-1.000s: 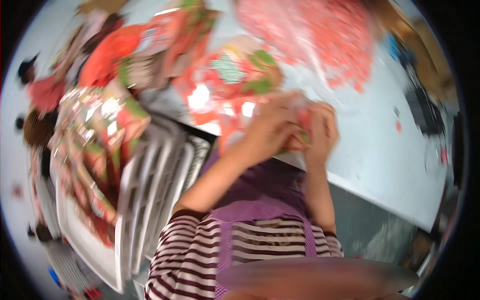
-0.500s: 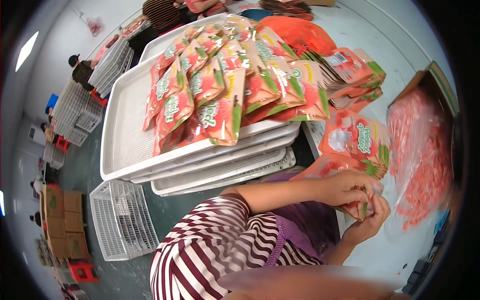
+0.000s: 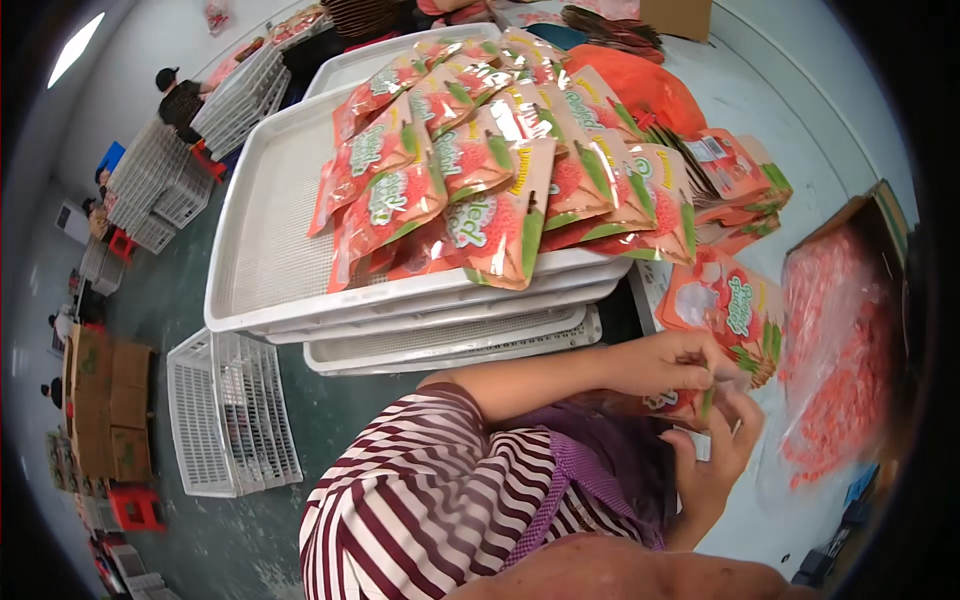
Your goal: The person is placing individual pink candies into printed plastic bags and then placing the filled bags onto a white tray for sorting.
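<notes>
At four o'clock, the left hand (image 3: 668,362) pinches the small pouch (image 3: 686,408), while the right hand (image 3: 718,462) curls by its edge with a grip I can't tell, so the pouch might slip if that pinch gets loose

bright — glare on pouches (image 3: 475,215), dark bent edges

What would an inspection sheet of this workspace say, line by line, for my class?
Surface: white table.
Job's things: pouch at the hands; pouches piled on stacked white trays; clear bag of pink pieces.
Clutter: orange bag; stack of flat pouches.
Fingers: left hand pinches pouch; right hand beside it, grip unclear.
Cables: nothing clearly seen.
Surroundings: white crates, cardboard boxes, co-worker.
</notes>
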The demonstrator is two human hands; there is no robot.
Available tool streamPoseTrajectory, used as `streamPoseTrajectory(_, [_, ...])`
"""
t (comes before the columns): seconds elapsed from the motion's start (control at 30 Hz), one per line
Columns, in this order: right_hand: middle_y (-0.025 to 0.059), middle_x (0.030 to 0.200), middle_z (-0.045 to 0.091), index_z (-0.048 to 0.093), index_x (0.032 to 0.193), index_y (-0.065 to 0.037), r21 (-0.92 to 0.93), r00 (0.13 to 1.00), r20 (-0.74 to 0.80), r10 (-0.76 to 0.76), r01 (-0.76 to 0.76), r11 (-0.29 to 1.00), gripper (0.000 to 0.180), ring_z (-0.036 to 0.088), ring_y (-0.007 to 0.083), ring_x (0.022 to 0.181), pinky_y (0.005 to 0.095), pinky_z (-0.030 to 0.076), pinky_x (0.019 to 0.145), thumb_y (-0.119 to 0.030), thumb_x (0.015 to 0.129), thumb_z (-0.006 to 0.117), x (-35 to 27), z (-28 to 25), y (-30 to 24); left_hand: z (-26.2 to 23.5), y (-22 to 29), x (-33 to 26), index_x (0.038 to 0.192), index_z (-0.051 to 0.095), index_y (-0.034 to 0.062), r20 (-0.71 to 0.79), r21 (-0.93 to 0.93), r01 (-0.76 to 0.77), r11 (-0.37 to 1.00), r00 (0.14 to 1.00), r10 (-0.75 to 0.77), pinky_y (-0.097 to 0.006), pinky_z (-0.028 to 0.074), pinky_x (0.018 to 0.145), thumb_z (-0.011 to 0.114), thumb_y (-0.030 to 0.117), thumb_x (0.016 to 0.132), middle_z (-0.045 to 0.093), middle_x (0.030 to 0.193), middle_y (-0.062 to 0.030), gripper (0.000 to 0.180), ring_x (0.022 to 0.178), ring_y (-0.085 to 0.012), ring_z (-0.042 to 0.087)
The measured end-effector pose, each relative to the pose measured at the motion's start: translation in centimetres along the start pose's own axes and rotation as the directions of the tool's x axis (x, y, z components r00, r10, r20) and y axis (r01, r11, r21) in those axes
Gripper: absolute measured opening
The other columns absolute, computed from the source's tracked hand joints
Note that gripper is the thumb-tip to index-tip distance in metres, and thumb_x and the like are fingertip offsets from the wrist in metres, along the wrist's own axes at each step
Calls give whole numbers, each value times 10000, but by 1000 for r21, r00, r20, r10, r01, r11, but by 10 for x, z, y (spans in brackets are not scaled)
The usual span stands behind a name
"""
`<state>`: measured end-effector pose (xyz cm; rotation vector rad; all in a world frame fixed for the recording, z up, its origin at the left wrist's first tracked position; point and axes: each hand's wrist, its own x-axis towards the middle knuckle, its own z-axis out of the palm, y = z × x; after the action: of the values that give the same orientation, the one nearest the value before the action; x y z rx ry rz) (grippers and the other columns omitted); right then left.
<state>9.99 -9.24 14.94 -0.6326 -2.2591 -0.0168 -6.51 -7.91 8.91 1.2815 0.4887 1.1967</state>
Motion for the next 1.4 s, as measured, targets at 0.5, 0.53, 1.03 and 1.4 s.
streamPoseTrajectory(0.5, [126,1068,576,592,988,-63,-65,697,-237,676,-706,705,328,522,313,995,422,400,864,-298,773,669,-92,-3,87,-18,-10,-16,901,468,60,11,227,-155,962,988,156,-395,387,955,558,127,896,453,1271,-303,112,1167,-321,483])
streamPoseTrajectory(0.53, [144,1143,546,577,1033,-58,-411,726,-175,666,-668,620,339,496,310,1049,393,382,886,-257,773,664,-100,2,93,-17,-8,-15,921,486,37,20,198,-184,963,983,183,-373,371,965,544,13,862,447,1282,-301,86,1174,-305,483])
streamPoseTrajectory(1.03, [32,716,543,570,844,-46,356,318,-227,921,-853,382,217,548,158,636,282,425,537,-256,859,624,-113,22,76,-2,-18,-2,915,478,48,9,274,-111,955,994,113,-328,402,904,522,31,892,443,1292,-281,53,1140,-241,497])
streamPoseTrajectory(1.4, [130,970,546,565,945,18,534,817,-185,546,-383,754,200,536,199,870,303,418,796,-153,914,465,-33,15,32,13,-20,6,921,499,18,40,142,-91,986,996,86,-351,352,987,532,11,879,422,1325,-255,53,1250,-289,416])
